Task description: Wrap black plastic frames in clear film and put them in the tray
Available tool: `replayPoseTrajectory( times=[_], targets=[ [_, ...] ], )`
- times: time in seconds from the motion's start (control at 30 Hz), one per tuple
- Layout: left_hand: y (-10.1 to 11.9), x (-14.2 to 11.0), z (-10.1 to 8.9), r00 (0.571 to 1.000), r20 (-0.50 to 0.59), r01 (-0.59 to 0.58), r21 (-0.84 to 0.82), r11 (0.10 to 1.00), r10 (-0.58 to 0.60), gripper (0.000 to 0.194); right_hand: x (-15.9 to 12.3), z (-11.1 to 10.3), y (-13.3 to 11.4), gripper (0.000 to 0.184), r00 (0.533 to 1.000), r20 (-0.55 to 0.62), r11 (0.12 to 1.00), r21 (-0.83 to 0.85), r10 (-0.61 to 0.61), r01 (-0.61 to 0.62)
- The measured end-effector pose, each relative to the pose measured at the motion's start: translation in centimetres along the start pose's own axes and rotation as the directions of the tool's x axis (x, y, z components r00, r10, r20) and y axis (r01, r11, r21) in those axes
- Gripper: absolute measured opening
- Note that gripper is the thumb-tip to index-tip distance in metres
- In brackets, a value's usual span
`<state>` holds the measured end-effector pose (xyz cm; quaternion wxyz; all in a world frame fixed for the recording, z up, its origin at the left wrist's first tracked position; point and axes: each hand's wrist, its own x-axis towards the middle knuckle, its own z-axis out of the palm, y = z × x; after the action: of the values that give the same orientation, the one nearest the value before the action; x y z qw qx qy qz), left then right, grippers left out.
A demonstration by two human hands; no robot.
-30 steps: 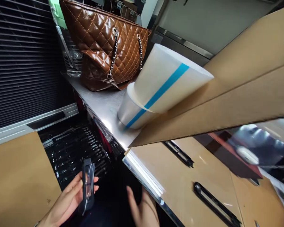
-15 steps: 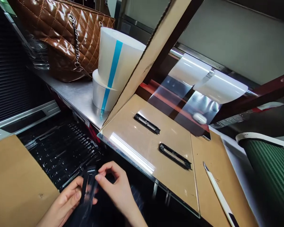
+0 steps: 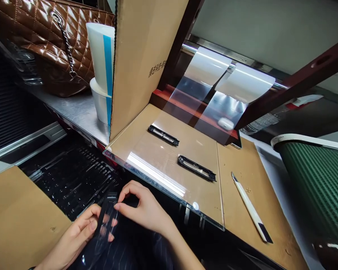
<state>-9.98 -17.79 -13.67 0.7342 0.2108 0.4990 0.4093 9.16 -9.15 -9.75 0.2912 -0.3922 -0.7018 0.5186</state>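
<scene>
Nearest the camera, the left hand (image 3: 79,234) pinches a black frame part in a clear sleeve (image 3: 105,217) between thumb and curled fingers, low over the lap. The right hand (image 3: 142,208) closes thumb and forefinger on the sleeve's upper end; a grip kept to the film's edge, with the part steadied from below, would likely serve best. Behind lies a tray of black parts (image 3: 73,176). On the glass plate (image 3: 169,176) rest two black frame parts (image 3: 163,135) (image 3: 196,168), with a utility knife (image 3: 249,208) to the right. A cardboard panel (image 3: 141,60), film rolls (image 3: 103,71) and a brown quilted handbag (image 3: 45,41) crowd the rear.
</scene>
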Motion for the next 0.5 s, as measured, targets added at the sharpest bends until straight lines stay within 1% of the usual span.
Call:
replayPoseTrajectory(
  times=[0.1, 0.2, 0.27, 0.4, 0.5],
  targets=[
    [0.0, -0.1, 0.4, 1.0, 0.01, 0.007, 0.001, 1.0, -0.007, 0.039, -0.4, -0.2, 0.2, 0.011, 0.998, -0.005, 0.998, -0.002, -0.065, 0.065],
    [-0.2, 0.0, 0.4, 1.0, 0.008, 0.022, -0.008, 1.0, -0.021, 0.038, -0.7, -0.3, 0.5, 0.01, 0.99, -0.033, 0.991, 0.011, -0.135, 0.136],
    [-0.5, 0.1, 0.1, 0.997, 0.055, 0.052, -0.027, 0.998, -0.051, 0.037, -0.9, -0.4, 0.6, 0.008, 0.983, -0.068, 0.984, 0.037, -0.173, 0.175],
    [-1.3, 0.5, -1.1, 0.975, 0.2, 0.101, -0.03, 0.994, -0.093, 0.03, -1.2, -0.6, 0.7, 0.008, 0.974, -0.097, 0.974, 0.084, -0.203, 0.211],
    [-1.5, 0.6, -1.3, 0.967, 0.242, 0.089, -0.003, 0.996, -0.086, 0.031, -1.3, -0.6, 0.6, 0.01, 0.976, -0.096, 0.974, 0.095, -0.195, 0.204]
  ],
)
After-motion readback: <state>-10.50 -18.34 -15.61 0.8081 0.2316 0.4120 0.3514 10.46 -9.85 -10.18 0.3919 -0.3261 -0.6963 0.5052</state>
